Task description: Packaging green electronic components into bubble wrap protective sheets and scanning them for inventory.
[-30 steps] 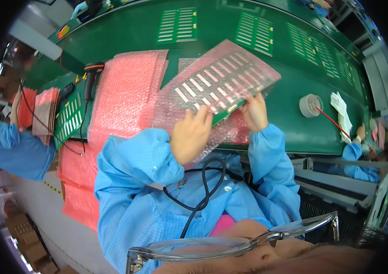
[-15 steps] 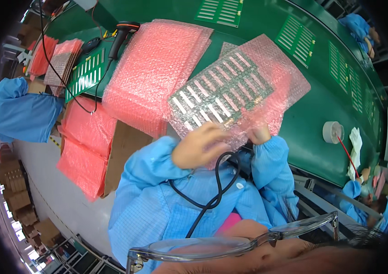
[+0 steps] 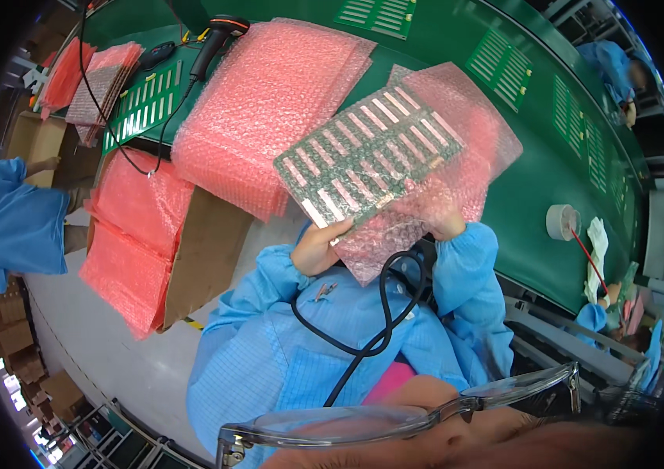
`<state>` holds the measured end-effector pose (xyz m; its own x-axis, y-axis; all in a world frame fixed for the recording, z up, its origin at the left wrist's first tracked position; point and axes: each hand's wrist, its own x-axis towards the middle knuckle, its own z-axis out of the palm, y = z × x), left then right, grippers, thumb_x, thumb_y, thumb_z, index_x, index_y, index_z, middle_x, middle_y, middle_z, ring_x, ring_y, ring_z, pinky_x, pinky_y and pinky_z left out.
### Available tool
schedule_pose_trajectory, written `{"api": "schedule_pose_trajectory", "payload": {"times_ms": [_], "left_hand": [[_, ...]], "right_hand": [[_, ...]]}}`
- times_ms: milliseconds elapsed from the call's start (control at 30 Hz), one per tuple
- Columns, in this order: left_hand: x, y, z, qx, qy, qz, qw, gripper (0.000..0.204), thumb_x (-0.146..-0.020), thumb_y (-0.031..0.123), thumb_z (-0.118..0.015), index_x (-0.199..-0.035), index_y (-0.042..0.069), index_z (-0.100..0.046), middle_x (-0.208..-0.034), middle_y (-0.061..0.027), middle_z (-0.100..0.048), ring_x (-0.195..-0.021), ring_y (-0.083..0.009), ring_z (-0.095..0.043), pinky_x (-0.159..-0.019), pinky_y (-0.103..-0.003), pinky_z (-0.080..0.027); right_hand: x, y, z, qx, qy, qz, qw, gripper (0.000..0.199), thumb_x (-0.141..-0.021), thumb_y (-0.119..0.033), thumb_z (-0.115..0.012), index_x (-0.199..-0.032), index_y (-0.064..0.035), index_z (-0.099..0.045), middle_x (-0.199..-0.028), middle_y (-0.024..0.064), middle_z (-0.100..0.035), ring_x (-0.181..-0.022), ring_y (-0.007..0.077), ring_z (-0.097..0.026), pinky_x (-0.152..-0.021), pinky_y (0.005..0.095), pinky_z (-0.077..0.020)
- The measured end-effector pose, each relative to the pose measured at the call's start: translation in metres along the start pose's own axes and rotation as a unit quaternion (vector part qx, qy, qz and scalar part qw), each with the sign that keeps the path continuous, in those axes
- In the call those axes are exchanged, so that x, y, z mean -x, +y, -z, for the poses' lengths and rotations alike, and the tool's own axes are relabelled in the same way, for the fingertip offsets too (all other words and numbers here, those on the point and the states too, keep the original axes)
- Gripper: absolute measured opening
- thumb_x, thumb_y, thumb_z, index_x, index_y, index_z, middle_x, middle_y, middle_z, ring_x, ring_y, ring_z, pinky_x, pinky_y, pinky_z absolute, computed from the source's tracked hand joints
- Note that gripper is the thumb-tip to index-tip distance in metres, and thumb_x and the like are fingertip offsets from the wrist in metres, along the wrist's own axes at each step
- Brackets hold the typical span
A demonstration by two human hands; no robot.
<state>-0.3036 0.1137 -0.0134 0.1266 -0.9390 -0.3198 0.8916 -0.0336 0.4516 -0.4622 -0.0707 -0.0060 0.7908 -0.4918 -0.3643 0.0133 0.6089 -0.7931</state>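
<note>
A green circuit board panel (image 3: 361,173) with rows of pale strips lies under the clear film of a pinkish bubble-wrap bag (image 3: 379,238), held tilted in front of my chest. My left hand (image 3: 321,245) grips its lower left corner, thumb on top. At the bag's lower right, my right hand (image 3: 443,215) is closed on the bubble film, its fingers partly covered by it. Beneath and to the right, another pink bubble-wrap bag (image 3: 496,141) rests on the green bench (image 3: 535,234).
Left of the board lies a pile of pink bubble bags (image 3: 246,102), with a barcode scanner (image 3: 219,43) beside it. A carton (image 3: 207,250) holds more pink bags. Bare panels (image 3: 500,69) lie along the bench. A white tape roll (image 3: 562,223) sits right. A co-worker (image 3: 16,219) stands left.
My left hand has gone from hovering blurred over the bag's lower edge to gripping the board's corner. The bagged board has shifted slightly left. The co-worker at left has moved.
</note>
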Motion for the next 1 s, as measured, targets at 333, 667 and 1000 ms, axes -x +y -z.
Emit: {"api": "schedule_pose_trajectory", "payload": {"times_ms": [333, 667, 1000], "left_hand": [[-0.007, -0.009, -0.029, 0.066, -0.134, 0.042, 0.988, 0.045, -0.089, 0.007, -0.039, -0.129, -0.006, -0.025, -0.126, -0.0212, -0.042, -0.114, -0.0299, -0.047, -0.096, -0.044, -0.039], [-0.042, -0.109, 0.035, -0.117, -0.017, 0.238, 0.964, 0.019, -0.089, 0.020, -0.052, -0.087, 0.001, -0.057, -0.073, -0.0022, -0.050, -0.068, -0.0143, -0.049, -0.061, -0.030, -0.040], [-0.128, 0.174, -0.071, -0.623, -0.040, -0.146, 0.768, 0.031, -0.089, 0.023, -0.051, -0.110, 0.000, -0.054, -0.102, -0.0075, -0.059, -0.094, -0.0156, -0.055, -0.082, -0.029, -0.044]], "right_hand": [[0.055, -0.042, 0.040, -0.018, 0.258, 0.073, 0.963, 0.053, -0.089, -0.041, -0.044, -0.118, 0.0037, -0.044, -0.111, 0.0126, -0.054, -0.098, 0.0227, -0.053, -0.084, 0.0313, -0.0427], [-0.032, -0.107, 0.079, -0.080, 0.177, 0.075, 0.978, 0.040, -0.089, -0.026, -0.048, -0.117, 0.0016, -0.046, -0.114, 0.0154, -0.054, -0.102, 0.0260, -0.054, -0.089, 0.0369, -0.0429], [-0.031, -0.124, 0.072, -0.006, 0.158, 0.181, 0.971, 0.023, -0.083, -0.002, -0.053, -0.105, 0.0002, -0.055, -0.096, 0.0079, -0.060, -0.086, 0.0163, -0.058, -0.076, 0.0284, -0.0469]]}}
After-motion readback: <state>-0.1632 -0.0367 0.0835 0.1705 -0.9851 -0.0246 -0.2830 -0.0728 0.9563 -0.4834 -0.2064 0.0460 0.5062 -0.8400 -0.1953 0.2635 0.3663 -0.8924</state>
